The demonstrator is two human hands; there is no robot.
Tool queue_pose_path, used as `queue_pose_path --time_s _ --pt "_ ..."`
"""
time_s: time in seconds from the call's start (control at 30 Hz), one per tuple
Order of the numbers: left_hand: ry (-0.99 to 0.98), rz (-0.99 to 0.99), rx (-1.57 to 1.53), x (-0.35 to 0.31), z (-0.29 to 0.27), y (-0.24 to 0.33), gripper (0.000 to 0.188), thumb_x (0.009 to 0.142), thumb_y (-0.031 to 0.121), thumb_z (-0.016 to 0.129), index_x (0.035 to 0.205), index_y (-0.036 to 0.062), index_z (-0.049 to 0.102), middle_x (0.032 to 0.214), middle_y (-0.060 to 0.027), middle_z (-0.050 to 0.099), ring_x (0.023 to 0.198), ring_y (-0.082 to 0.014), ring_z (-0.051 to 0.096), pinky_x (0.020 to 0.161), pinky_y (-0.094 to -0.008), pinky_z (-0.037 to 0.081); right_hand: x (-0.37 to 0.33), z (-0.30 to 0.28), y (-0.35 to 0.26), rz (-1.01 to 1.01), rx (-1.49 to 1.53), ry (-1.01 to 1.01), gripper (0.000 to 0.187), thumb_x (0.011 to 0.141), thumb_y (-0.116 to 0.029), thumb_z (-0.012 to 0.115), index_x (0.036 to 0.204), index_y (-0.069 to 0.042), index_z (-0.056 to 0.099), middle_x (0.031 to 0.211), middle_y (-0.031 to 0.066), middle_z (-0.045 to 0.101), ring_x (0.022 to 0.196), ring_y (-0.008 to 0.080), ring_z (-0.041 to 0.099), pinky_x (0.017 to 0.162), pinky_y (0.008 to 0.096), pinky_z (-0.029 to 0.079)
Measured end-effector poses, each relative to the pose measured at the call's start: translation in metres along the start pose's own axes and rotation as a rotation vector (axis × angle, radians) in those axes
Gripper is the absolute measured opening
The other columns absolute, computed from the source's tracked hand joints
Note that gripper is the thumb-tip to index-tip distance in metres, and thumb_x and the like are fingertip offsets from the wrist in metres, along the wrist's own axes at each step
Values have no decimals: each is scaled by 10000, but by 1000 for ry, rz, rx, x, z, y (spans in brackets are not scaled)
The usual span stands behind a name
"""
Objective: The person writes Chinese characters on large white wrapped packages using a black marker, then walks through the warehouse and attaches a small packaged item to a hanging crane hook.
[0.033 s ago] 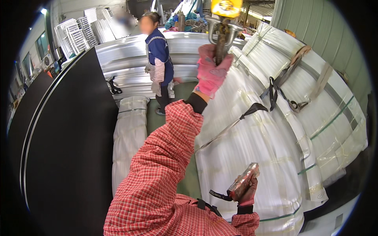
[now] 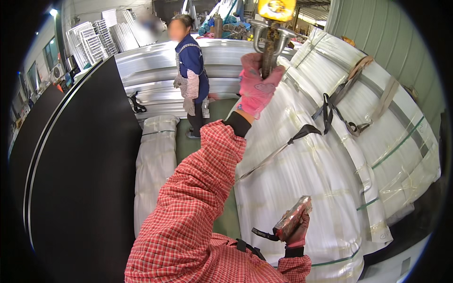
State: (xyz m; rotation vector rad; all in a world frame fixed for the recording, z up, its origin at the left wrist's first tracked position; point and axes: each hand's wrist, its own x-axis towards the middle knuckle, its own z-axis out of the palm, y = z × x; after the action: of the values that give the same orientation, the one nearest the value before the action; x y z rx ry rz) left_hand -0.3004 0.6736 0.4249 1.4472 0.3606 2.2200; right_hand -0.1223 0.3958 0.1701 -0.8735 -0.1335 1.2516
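My left hand, in a pink glove, is raised at the top centre. Its fingers are closed around the lower part of a rusty lifting hook. Metal shackles sit on this hook, under a yellow hook block cut off by the upper edge. Low on the right, my right hand, also gloved, grips a red hand-held remote control wrapped in clear film, with a black wrist strap dangling from it. Below the hook lies a long bundle wrapped in white film.
Black lifting straps lie over the white bundles on the right. A tall black panel stands at left, beside a narrower wrapped bundle. Ahead, a co-worker in blue stands before stacked silver profiles.
My left hand and the lifting hook have shifted slightly to the right. My right hand with the remote control has hardly moved.
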Motion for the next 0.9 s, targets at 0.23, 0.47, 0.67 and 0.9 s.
queue_pose_path --time_s 0.23,0.47,0.67,0.9 --pt "-146 50 38 -3 -4 14 579 675 202 779 1047 22 374 879 -94 539 759 -153 537 690 -281 462 2 10 -19 -53 -6 -50 525 777 -536 562 1057 -93 523 871 109 590 775 240 582 685 378 504" --pt "-300 43 181 -8 -1 24 676 645 285 802 1095 10 380 992 -157 554 915 -244 563 821 -341 453 -11 28 -34 -81 5 -94 565 753 -565 573 1026 -72 546 814 95 597 730 231 588 670 367 510" --pt "-410 -24 240 -8 16 12 684 656 305 800 1109 -16 399 997 -174 559 939 -247 551 837 -336 443 -6 23 -38 -60 30 -110 611 760 -554 573 1144 -84 501 939 106 587 841 247 582 751 395 500" --pt "-505 -147 138 -6 43 -2 650 680 296 793 1138 12 430 959 -83 590 852 -152 554 781 -294 453 -13 15 -75 -144 44 -130 470 870 -455 473 1181 -103 485 975 95 589 869 237 590 784 396 506"
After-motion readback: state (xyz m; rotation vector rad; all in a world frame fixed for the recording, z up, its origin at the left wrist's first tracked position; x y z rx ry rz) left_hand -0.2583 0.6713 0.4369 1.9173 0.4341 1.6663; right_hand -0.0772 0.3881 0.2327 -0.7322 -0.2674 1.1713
